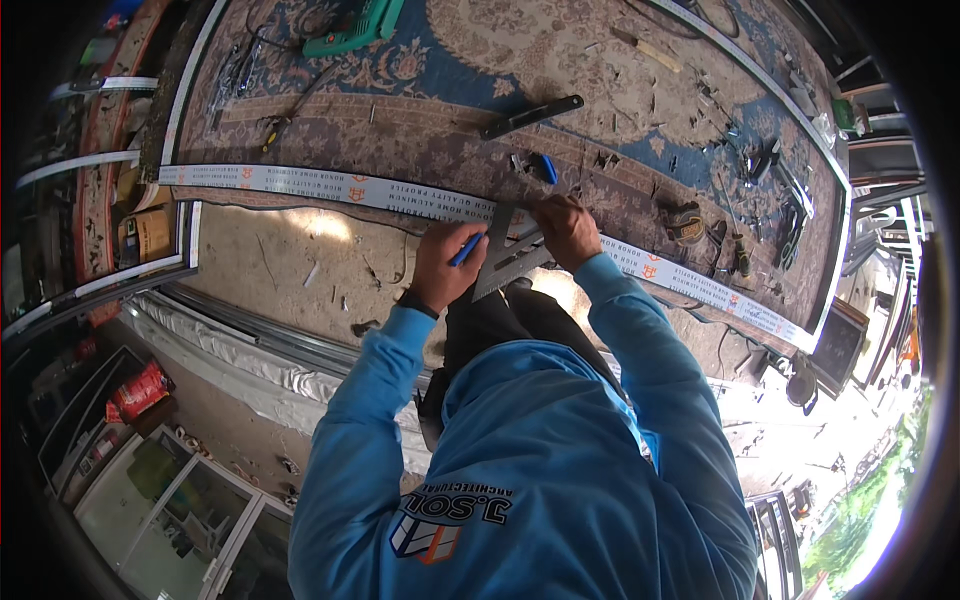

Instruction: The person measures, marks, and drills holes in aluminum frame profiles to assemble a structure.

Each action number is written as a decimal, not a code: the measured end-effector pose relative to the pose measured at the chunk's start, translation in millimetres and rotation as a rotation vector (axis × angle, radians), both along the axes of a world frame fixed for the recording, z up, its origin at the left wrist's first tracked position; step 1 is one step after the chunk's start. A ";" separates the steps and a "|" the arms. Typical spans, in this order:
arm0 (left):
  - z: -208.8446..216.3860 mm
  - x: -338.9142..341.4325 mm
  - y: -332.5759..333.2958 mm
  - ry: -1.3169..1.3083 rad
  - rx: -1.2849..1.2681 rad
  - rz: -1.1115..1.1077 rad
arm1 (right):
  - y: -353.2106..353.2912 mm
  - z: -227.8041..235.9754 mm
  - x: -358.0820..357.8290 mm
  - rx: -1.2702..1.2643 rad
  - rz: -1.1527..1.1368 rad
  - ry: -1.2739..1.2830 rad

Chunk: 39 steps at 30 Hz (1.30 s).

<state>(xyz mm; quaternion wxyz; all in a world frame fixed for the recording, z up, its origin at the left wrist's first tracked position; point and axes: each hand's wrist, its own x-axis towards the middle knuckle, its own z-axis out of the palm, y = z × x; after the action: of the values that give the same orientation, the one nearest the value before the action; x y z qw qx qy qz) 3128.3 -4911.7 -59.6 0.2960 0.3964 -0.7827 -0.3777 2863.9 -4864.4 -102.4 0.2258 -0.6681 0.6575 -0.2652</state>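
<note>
- Set square (512, 268) lies across the white profile (645, 264).
- Our left hand (448, 264) is closed around a blue pen (467, 250).
- Our right hand (568, 232) curls beside it; its grip we cannot tell.

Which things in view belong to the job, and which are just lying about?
Apparently in use:
blue pen-like tool, in left hand
metal set square, near right hand
white frame strip

Lying about:
green power tool
black bar

The top (570, 470) is blue and long-sleeved, with black lettering (455, 507) and a shield emblem (424, 540) partly orange. The trousers (478, 328) and left wristband (418, 304) are dark.
</note>
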 end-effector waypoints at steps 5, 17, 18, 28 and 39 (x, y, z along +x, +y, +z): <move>6.9 5.0 -0.5 0.013 -0.032 0.006 | -0.3 2.8 1.1 -0.008 0.001 -0.005; 17.0 33.9 -2.2 0.033 0.033 0.041 | -7.8 -13.2 -23.2 0.063 -0.120 -0.071; 19.9 38.3 -6.6 0.058 0.056 0.123 | -18.7 -17.4 -37.1 0.060 -0.265 -0.159; 15.8 28.8 -95.9 0.021 0.021 0.119 | -71.2 -8.5 -152.4 0.035 -0.932 0.238; 4.2 -33.4 -212.2 -0.193 0.064 -0.323 | -41.7 11.4 12.1 0.169 -0.743 -0.139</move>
<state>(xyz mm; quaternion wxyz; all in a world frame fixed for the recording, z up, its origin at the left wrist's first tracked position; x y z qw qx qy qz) 3094.9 -5123.9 -55.4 0.1422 0.3093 -0.8486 -0.4049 2875.9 -4906.2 -91.0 0.2127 -0.3438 0.8574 -0.3184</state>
